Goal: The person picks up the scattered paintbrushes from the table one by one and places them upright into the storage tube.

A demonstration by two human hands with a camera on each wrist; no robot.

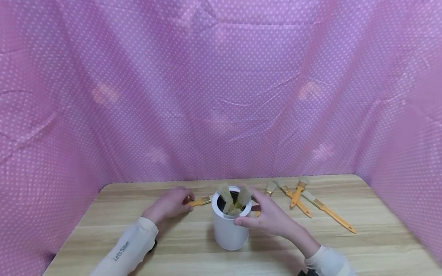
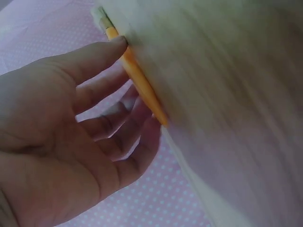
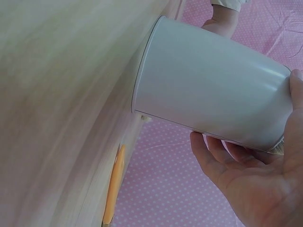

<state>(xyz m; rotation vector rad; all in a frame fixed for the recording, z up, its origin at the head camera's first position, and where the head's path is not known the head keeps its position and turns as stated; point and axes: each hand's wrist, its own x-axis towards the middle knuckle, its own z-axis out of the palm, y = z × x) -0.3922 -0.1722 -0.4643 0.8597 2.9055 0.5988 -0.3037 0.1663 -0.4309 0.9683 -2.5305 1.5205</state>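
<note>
A white can (image 1: 230, 234) stands upright on the table, with several paintbrushes (image 1: 225, 196) in it, bristles up. My right hand (image 1: 271, 217) grips the can near its rim, fingers around the right side; the right wrist view shows thumb and fingers on the grey-white wall (image 3: 213, 82). Left of the can, my left hand (image 1: 170, 202) holds a paintbrush (image 1: 201, 202) by its orange handle, bristles toward the can. In the left wrist view, the thumb lies over the handle (image 2: 137, 78), close to the tabletop; the other fingers are curved behind it.
Several orange-handled paintbrushes lie at the back right of the wooden table (image 1: 185, 253), including crossed brushes (image 1: 296, 196) and a long one (image 1: 331, 214). An orange handle (image 3: 113, 184) shows beside the can in the right wrist view. A pink dotted curtain (image 1: 223, 92) surrounds the table.
</note>
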